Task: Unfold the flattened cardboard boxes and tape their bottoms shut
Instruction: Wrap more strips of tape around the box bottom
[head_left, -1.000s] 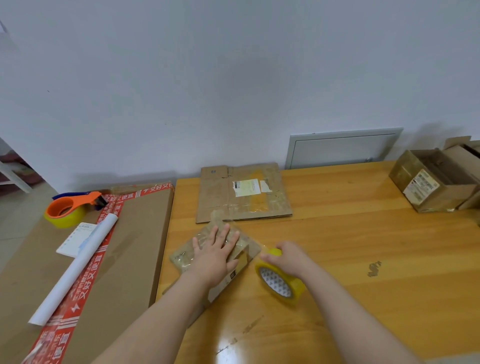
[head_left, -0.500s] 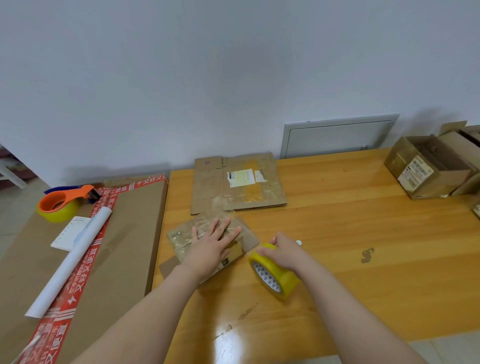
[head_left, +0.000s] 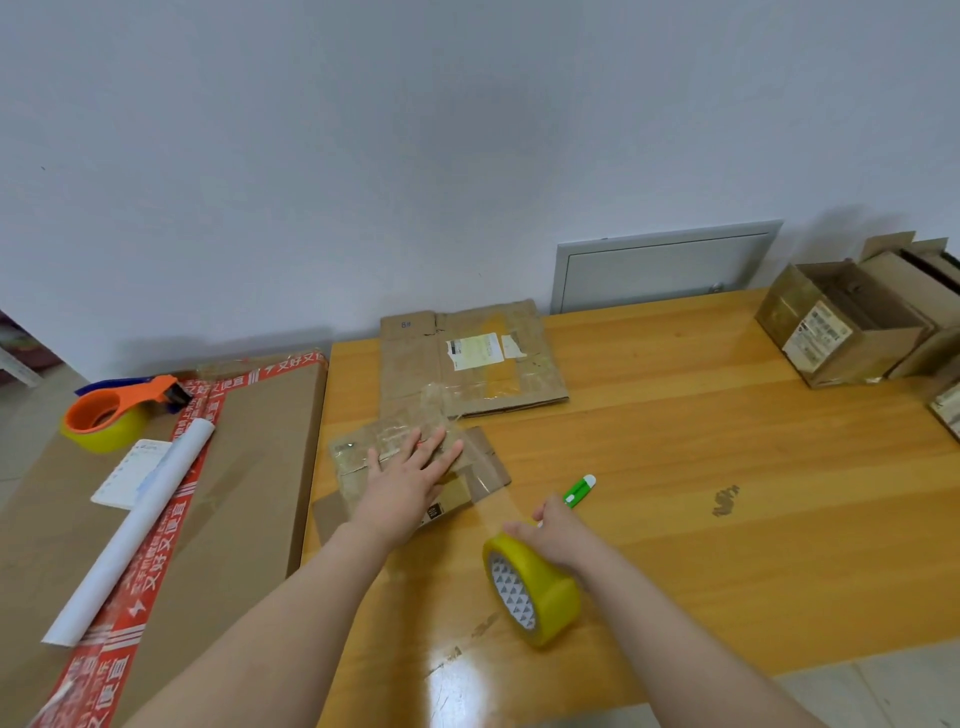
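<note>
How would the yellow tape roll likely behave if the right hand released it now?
The yellow tape roll is round and held on edge by the right hand, so it would probably roll or topple. Its hollow core suggests it is light. The table looks glossy, so it may slide.

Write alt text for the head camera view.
A person's left hand presses flat on a small cardboard box on a wooden table while the right hand grips a yellow tape roll. A flattened box lies behind it.
</note>
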